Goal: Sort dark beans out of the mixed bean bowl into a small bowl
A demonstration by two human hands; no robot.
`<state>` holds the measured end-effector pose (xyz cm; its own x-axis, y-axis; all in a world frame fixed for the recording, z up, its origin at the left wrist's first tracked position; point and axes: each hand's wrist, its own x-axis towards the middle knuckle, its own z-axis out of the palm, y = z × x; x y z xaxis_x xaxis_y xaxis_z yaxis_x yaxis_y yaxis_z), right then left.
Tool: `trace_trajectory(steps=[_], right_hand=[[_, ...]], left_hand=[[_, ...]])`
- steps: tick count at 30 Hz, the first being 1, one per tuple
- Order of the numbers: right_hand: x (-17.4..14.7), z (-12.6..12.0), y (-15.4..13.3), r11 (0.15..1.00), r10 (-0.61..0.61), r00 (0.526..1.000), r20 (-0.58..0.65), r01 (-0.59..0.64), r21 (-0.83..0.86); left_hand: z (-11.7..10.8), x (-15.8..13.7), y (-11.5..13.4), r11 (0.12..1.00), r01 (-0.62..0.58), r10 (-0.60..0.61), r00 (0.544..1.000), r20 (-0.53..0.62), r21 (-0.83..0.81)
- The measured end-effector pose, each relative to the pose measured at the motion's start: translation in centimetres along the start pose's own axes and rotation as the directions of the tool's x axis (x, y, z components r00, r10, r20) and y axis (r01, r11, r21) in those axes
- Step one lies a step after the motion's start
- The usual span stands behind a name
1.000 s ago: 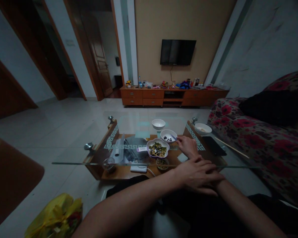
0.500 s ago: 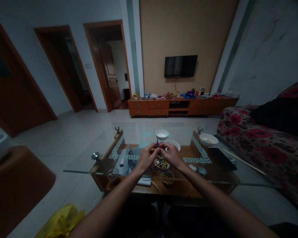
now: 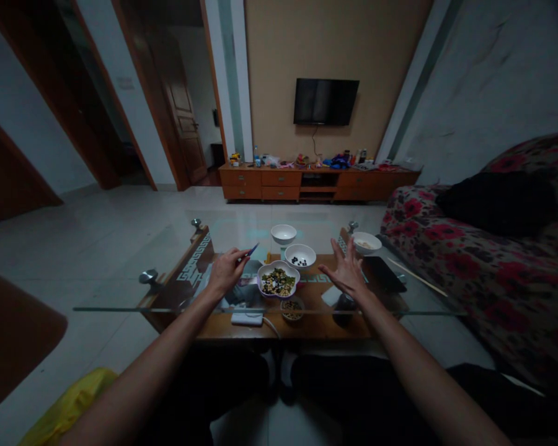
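My left hand [image 3: 227, 271] is closed around a slim, dark blue pointed tool [image 3: 252, 249], whose tip points up and to the right; its exact kind is unclear. Fingers spread, my right hand [image 3: 346, 271] is raised over the right part of the glass table and holds nothing. Between the hands sits a flower-shaped bowl [image 3: 260, 280] of mixed beans or seeds [image 3: 278, 282]. Just behind it, a white bowl [image 3: 311, 258] contains several black beans [image 3: 299, 262]. Another white bowl [image 3: 283, 234] stands farther back.
A white bowl [image 3: 376, 243] with pale pieces stands at the right, near a dark flat object [image 3: 385, 275] and a long thin stick [image 3: 418, 277]. On the lower shelf are a small bowl of beans [image 3: 292, 310] and a white power strip [image 3: 247, 317]. A flowered sofa [image 3: 451, 248] flanks the table.
My hands were together over the flower-shaped bowl around the blue tool. They have parted: the left went left with the tool, the right went right and opened. The view has tilted down slightly.
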<state>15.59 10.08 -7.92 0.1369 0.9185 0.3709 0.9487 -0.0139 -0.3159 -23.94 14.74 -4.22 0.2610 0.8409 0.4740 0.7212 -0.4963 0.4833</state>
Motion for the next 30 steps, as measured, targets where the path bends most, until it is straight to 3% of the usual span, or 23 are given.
trace_trajectory(steps=[4,9,17,23,30], right_hand=[[-0.9,0.7,2.2,0.986,0.146,0.980,0.134,-0.133,-0.101],[-1.4,1.7,3.0,0.953,0.263,0.925,0.275,-0.204,-0.224],[-1.3,1.9,3.3,0.950,0.274,0.898,0.345,-0.197,-0.244],[-1.4,2.0,3.8,0.959,0.244,0.908,0.342,-0.172,-0.226],[-1.4,1.5,3.5,0.953,0.257,0.893,0.370,-0.170,-0.252]], left_hand=[[0.3,0.1,0.4,0.997,-0.052,0.048,0.996,0.069,0.062],[0.6,-0.5,1.4,0.983,-0.134,0.111,0.979,0.172,0.126],[1.7,-1.1,3.8,0.921,-0.247,0.151,0.939,0.309,0.301],[2.8,-1.0,5.5,0.873,-0.258,0.124,0.938,0.324,0.414],[3.9,-0.3,5.6,0.857,-0.265,0.119,0.936,0.330,0.442]])
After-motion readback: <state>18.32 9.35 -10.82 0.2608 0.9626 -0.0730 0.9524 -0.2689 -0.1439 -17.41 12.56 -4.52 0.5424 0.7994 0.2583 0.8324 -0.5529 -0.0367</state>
